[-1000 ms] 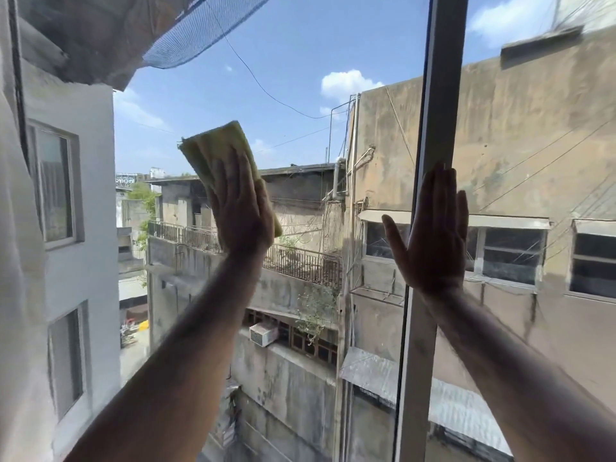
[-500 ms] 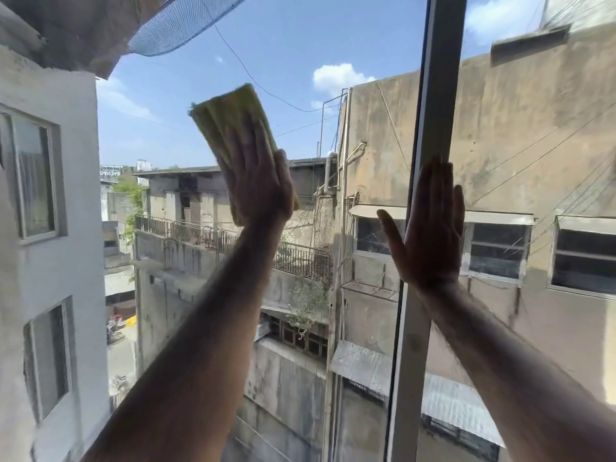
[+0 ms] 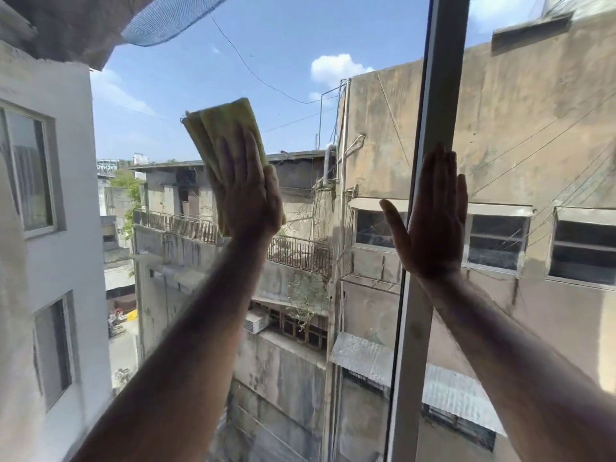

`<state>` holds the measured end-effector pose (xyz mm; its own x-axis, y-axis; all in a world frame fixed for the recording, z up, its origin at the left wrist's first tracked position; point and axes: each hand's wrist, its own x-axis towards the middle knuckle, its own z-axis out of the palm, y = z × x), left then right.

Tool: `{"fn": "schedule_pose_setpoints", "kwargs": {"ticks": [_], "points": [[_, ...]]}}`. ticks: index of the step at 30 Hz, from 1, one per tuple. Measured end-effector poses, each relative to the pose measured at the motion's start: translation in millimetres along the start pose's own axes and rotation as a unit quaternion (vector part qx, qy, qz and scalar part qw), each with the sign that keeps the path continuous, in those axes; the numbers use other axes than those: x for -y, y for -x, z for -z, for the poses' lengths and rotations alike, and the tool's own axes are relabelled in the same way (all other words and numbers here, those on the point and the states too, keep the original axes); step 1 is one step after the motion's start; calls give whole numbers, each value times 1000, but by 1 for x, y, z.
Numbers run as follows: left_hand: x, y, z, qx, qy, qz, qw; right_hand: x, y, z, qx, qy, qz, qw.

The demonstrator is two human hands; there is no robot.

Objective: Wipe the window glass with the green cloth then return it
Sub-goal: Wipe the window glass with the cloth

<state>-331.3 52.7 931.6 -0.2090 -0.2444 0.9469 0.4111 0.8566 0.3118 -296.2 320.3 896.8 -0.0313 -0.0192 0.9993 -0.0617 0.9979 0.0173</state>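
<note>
Since the earlier frame the left hand has slid the green cloth down and slightly rightward on the window glass, while the right hand has barely shifted. That left grip lies flat, fingers spread, pressing the folded cloth against the pane with its upper part showing above the fingertips. The right grip is released, palm open and braced over the window frame, the upright post between panes (thumb out to the left). Wiping looks well under way, with the lower glass likely not yet covered. To do this stroke well, I would keep even pressure through the whole palm, overlap each pass, hold the cloth folded so no edge trails, and work toward the bottom edge of the pane.
</note>
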Motion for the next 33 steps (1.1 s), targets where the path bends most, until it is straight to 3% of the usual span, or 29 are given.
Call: {"fn": "schedule_pose_setpoints", "kwargs": {"ticks": [2,5,7,9,12,16,17,19,21,23,25,28,31,33], "points": [[-33,2,-17,15,-10,-101,995,-1,0,-2,-8,7,4,1000],[-36,73,-31,83,-23,-332,939,-1,1,-2,-19,-2,6,1000],[1,111,-24,111,-36,-372,921,-1,1,-1,-15,2,5,1000],[46,121,-9,97,-40,-330,938,0,0,1,-5,0,2,1000],[74,93,7,53,-56,-185,980,2,0,2,8,-10,-4,1000],[5,15,1,-10,-3,-14,1000,3,0,4,6,-8,-6,1000],[-16,6,-6,-10,2,-21,1000,3,0,4,6,-6,-4,1000],[-50,12,-23,1,5,-131,991,2,0,2,2,-1,0,1000],[-63,48,-36,39,14,-289,956,-1,1,1,-5,-2,2,1000],[-40,89,-36,81,22,-365,927,-2,1,-2,-9,0,5,1000],[6,120,-23,102,13,-339,935,-3,1,-3,-10,-5,3,1000],[71,127,7,90,-10,-226,970,-3,0,-6,-10,-10,-1,1000],[75,70,22,64,-7,-70,995,-3,0,-5,-1,-10,-4,1000],[53,19,24,48,23,-12,999,-3,0,-5,-1,-6,-4,1000]]}}
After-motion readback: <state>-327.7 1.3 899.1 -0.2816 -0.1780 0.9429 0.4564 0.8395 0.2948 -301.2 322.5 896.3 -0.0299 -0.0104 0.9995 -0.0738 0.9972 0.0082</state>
